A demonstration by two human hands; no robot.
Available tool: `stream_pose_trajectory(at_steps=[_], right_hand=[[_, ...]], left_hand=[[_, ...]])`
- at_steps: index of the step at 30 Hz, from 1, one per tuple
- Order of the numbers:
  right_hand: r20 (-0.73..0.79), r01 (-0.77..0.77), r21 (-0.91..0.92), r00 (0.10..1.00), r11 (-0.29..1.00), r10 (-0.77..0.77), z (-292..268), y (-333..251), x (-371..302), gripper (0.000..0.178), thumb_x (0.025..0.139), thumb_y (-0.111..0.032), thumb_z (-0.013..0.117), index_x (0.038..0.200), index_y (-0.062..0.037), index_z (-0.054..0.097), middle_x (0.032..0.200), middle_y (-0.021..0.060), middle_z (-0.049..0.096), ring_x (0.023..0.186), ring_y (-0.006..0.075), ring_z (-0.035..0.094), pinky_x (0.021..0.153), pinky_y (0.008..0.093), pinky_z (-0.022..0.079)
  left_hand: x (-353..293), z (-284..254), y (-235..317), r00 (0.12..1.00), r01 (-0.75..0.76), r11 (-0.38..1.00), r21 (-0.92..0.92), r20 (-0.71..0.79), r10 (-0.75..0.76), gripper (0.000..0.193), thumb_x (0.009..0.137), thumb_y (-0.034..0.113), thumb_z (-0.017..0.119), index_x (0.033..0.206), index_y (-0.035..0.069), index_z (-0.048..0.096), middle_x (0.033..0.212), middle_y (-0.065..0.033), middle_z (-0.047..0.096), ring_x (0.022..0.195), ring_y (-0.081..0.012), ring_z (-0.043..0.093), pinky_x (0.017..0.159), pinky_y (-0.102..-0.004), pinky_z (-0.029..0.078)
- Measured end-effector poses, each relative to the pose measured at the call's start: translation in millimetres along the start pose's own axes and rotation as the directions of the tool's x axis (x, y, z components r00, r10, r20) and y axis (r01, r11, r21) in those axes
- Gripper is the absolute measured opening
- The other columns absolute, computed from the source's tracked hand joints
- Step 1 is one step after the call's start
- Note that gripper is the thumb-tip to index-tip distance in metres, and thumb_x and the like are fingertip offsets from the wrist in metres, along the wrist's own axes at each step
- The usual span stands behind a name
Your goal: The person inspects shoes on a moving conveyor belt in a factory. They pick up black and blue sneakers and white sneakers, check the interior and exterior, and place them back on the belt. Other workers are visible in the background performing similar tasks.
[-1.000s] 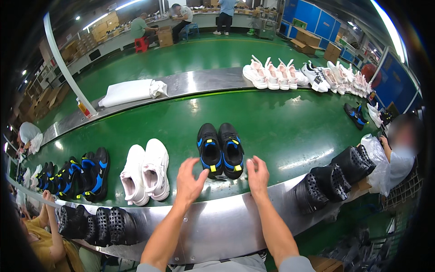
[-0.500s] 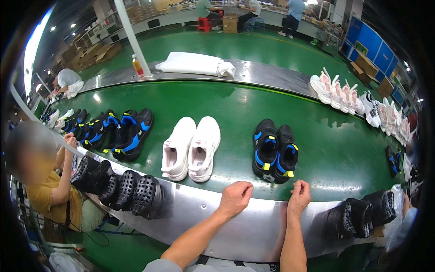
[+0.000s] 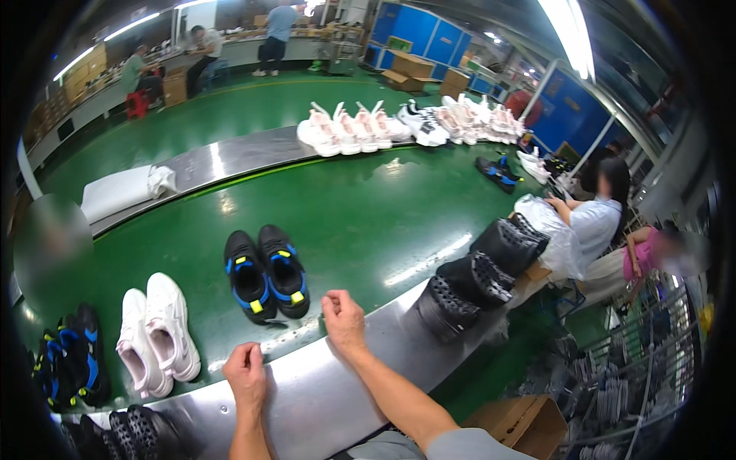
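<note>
My left hand is closed in a loose fist over the metal ledge, with nothing visible in it. Farther right, my right hand is also curled, at the border of the ledge and the green belt, and appears to hold nothing. Just beyond both hands stands a pair of black sneakers with blue trim and yellow tabs, heels toward me. Neither hand touches them. A pair of white sneakers stands on the belt to their left.
Black perforated moulds line the ledge at right, with more moulds at lower left. White and pink shoes sit on the far ledge, near a white wrapped roll. A co-worker is at right; a cardboard box stands below.
My view has turned right, so the shoes and hands sit farther left in the picture. The right-hand co-worker and box have come into view. Both hands remain curled near the black sneakers.
</note>
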State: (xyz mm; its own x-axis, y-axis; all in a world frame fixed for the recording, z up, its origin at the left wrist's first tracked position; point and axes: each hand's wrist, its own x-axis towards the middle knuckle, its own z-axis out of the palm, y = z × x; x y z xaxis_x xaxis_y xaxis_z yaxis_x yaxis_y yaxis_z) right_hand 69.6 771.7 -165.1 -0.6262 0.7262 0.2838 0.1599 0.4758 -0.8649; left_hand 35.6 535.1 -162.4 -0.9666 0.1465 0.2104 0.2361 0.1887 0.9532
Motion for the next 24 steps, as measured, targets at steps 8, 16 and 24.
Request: stream_pose_trajectory(at_steps=[8, 16, 24], right_hand=[[0.002, 0.013, -0.07, 1.0, 0.997, -0.013, -4.0, 4.9, -5.8, 0.027, 0.1, -0.025, 0.07, 0.114, -0.0024, 0.067, 0.098, 0.0148, 0.076, 0.077, 0.0288, 0.072, 0.074, 0.0418, 0.057], [-0.076, 0.015, -0.011, 0.997, 1.0, -0.016, 0.8, 17.2, -0.7, 0.018, 0.099, -0.019, 0.072, 0.106, -0.0025, 0.072, 0.083, 0.0082, 0.074, 0.069, 0.0167, 0.067, 0.068, 0.0333, 0.057], [-0.027, -0.019, 0.011, 0.999, 1.0, 0.019, 4.6, 18.6, 1.1, 0.014, 0.1, -0.018, 0.071, 0.103, -0.0048, 0.073, 0.078, 0.0042, 0.074, 0.067, 0.0138, 0.066, 0.066, 0.0324, 0.057]], left_hand=[[-2.9, -0.1, 1.6, 0.998, -0.002, 1.0, -0.005, 0.067, 0.003, 0.013, 0.099, 0.009, 0.068, 0.097, -0.003, 0.074, 0.076, -0.0053, 0.07, 0.07, -0.0118, 0.062, 0.067, -0.0278, 0.05], [-0.7, 2.9, -8.1, 0.998, 0.023, 0.997, -0.076, 0.056, -0.019, 0.011, 0.096, 0.009, 0.071, 0.096, -0.001, 0.075, 0.076, -0.0042, 0.07, 0.07, -0.0106, 0.062, 0.066, -0.0275, 0.049], [-0.5, -1.0, -4.6, 0.995, 0.059, 0.995, -0.076, 0.082, -0.053, 0.012, 0.095, 0.011, 0.074, 0.099, 0.0, 0.076, 0.077, -0.0038, 0.07, 0.069, -0.0103, 0.061, 0.066, -0.0274, 0.05]])
